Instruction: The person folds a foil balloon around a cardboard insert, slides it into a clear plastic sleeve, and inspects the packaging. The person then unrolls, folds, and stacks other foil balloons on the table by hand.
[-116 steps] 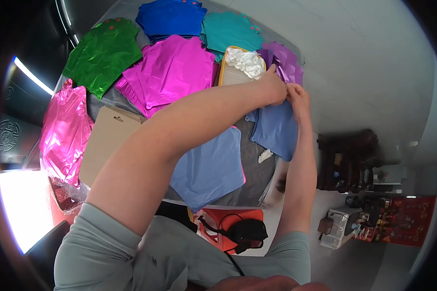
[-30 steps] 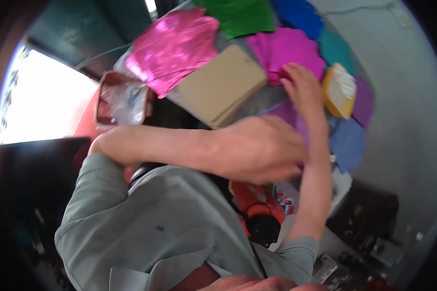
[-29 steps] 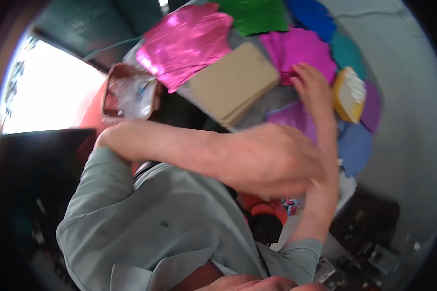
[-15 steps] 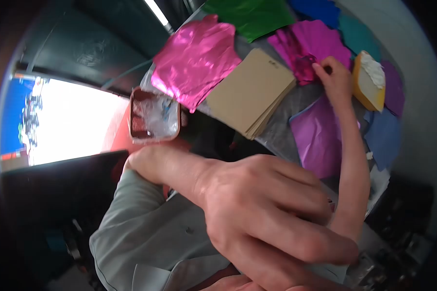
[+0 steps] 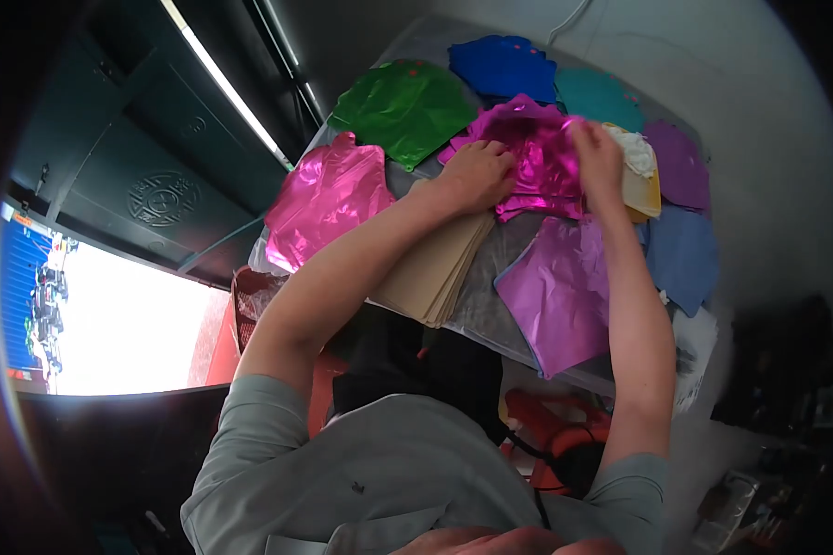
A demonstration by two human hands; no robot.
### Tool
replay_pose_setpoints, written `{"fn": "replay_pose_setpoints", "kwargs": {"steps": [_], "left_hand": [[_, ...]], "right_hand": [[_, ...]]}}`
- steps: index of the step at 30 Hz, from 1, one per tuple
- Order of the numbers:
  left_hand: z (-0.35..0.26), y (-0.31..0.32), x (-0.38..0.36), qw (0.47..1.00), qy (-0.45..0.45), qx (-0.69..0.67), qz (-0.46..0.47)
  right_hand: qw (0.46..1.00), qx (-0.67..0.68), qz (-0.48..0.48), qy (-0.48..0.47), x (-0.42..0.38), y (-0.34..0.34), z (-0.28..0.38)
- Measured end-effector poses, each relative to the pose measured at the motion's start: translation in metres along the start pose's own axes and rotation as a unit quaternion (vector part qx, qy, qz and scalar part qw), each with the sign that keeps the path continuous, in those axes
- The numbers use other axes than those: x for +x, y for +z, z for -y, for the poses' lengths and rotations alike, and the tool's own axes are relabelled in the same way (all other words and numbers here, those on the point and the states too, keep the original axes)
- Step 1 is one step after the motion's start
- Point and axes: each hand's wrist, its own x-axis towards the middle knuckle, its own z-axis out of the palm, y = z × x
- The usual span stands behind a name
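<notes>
A shiny magenta foil sheet lies on top of a pile of magenta sheets at the middle of the table, partly lifted and creased. My left hand is at its left edge, fingers curled down onto the foil, the fingertips partly hidden. At the upper right edge, my right hand pinches the same sheet; its fingers are slightly blurred. Under my left wrist is a stack of tan paper sheets. A yellow-rimmed container with a crumpled white wad sits beside my right hand.
Around the grey table lie pink foil, green foil, blue foil, teal sheets, purple sheets, blue-grey sheets and lilac sheets. A reddish-brown basket stands past the left edge.
My left hand has gone from close before the camera out to the magenta foil. The foil, bunched in my right hand before, is now spread wider. The view has shifted, showing more table.
</notes>
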Motion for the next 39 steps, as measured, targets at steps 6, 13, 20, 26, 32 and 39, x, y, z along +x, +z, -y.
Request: {"fn": "replay_pose_setpoints", "kwargs": {"steps": [6,13,20,26,32,39], "left_hand": [[-0.006,-0.010,0.001,0.997,-0.036,0.051,0.042],[-0.003,-0.020,0.011,0.995,-0.074,-0.023,0.067],[-0.084,-0.101,-0.001,0.457,-0.246,-0.847,0.113],[-0.111,-0.064,-0.023,0.565,-0.260,-0.773,0.124],[-0.149,-0.065,-0.049,0.502,-0.293,-0.813,0.030],[-0.177,-0.048,-0.070,0.511,-0.280,-0.813,0.025]], "right_hand": [[0.917,0.323,-0.231,-0.031,0.054,-0.101,0.057],[0.925,0.232,-0.263,-0.148,-0.004,-0.134,0.141],[0.899,-0.228,0.074,-0.366,-0.160,-0.088,0.138],[0.922,-0.228,0.177,-0.258,-0.211,-0.094,0.129],[0.996,-0.013,0.003,-0.093,-0.226,-0.124,0.098],[0.869,0.399,0.059,0.286,-0.231,-0.152,0.057]]}}
